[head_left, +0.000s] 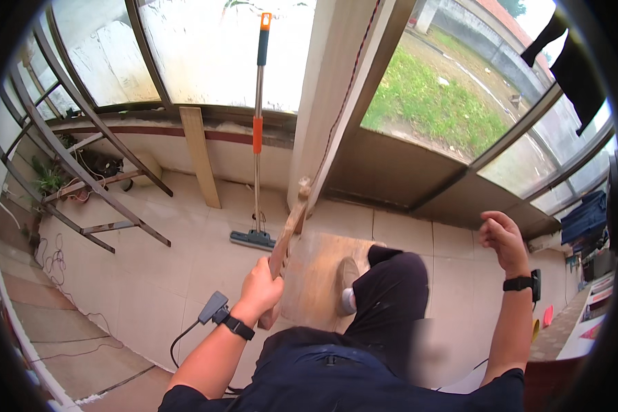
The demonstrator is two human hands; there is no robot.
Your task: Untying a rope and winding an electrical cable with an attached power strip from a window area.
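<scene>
My left hand [261,286] grips the wooden backrest of a chair [292,226], whose rail rises past my fingers towards the wall post. The chair's worn wooden seat [314,273] lies below, and my shod foot [347,280] rests over it. Out to the right, my right hand [500,239] is raised over the tiled floor with its fingers curled; whether anything is in it I cannot tell. Both wrists wear black straps with a device attached, and a cable runs from the left one.
A squeegee-type mop [257,136] leans upright at the window, near a wooden board [201,157]. To the left stands a metal ladder [90,177] by potted plants [49,177]. A twisted cord [347,92] hangs along the post. Dark clothes [584,219] hang at the far right.
</scene>
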